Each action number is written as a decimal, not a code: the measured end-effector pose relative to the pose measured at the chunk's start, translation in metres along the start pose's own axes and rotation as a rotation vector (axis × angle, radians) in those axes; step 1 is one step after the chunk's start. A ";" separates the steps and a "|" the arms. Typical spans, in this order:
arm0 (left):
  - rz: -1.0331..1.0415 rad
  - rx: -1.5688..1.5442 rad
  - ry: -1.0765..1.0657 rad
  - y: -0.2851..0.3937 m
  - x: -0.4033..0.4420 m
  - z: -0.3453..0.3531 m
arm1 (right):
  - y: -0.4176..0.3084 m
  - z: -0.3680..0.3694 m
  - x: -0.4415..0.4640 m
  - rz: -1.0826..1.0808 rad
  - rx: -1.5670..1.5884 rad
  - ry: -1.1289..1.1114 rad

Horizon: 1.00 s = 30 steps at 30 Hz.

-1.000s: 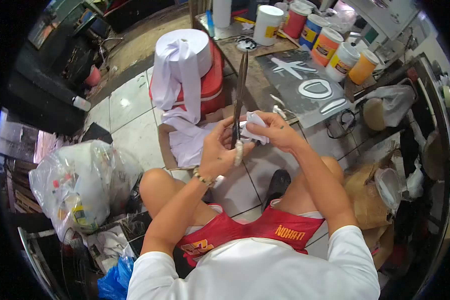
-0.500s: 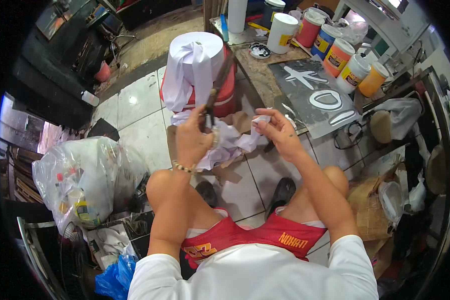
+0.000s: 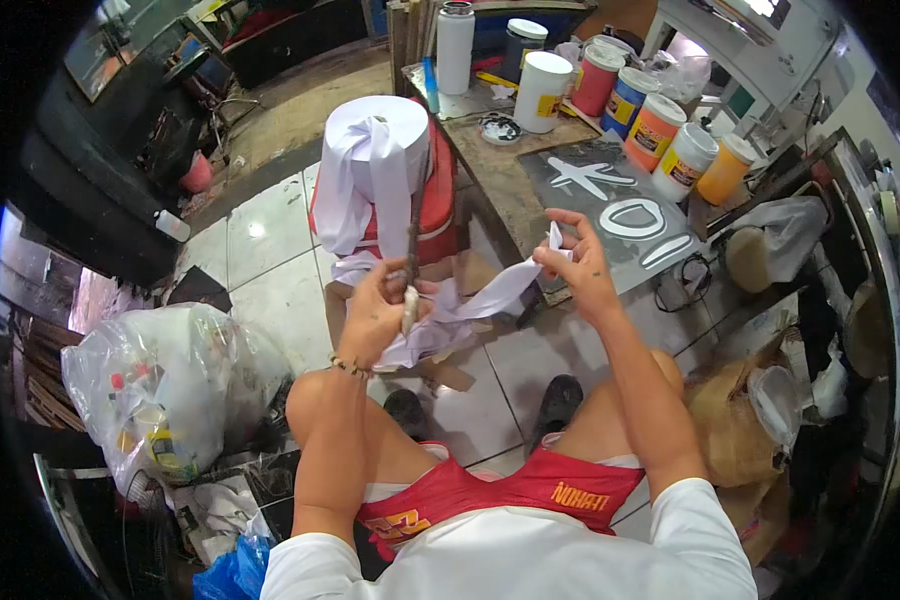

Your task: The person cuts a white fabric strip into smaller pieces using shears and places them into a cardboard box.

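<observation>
My left hand [image 3: 378, 308] is closed around a long, thin, dark knife-like tool [image 3: 413, 240]. Its pale lower end sticks out beneath my fingers, and its upper part points away from me. Between the thumb and fingers of my right hand [image 3: 578, 262] is pinched the end of a white cloth strip [image 3: 500, 292]. The strip slopes down to a crumpled heap of white cloth [image 3: 415, 345] on the brown cardboard. Beyond my left hand stands a large white roll [image 3: 395, 125], with cloth draped over its front, on a red container [image 3: 438, 200].
Paint jars [image 3: 660, 130] line the low table at the right, beside a dark board [image 3: 610, 205] with white lettering. A clear bag of bottles [image 3: 170, 385] sits at my left. Cardboard [image 3: 735, 420] lies by my right knee.
My right hand has lifted the cloth end up and to the right, stretching the strip out from the heap. The tool in my left hand has turned more upright, and that hand is lower.
</observation>
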State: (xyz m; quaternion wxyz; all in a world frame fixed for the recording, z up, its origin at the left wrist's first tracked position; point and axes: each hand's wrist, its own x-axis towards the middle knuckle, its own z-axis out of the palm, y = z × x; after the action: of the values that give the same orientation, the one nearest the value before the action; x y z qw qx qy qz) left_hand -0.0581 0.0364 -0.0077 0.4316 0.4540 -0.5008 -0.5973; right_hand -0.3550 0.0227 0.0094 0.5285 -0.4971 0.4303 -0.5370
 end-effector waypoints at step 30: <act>-0.180 -0.206 -0.565 -0.012 -0.024 0.080 | -0.046 -0.053 -0.007 -0.049 0.053 -0.193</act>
State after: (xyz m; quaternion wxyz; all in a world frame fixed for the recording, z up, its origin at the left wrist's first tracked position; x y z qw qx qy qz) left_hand -0.1316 0.0776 -0.0105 0.2646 0.2667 -0.4956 -0.7831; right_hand -0.4144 0.0299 0.0468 0.5672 -0.5426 0.3510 -0.5106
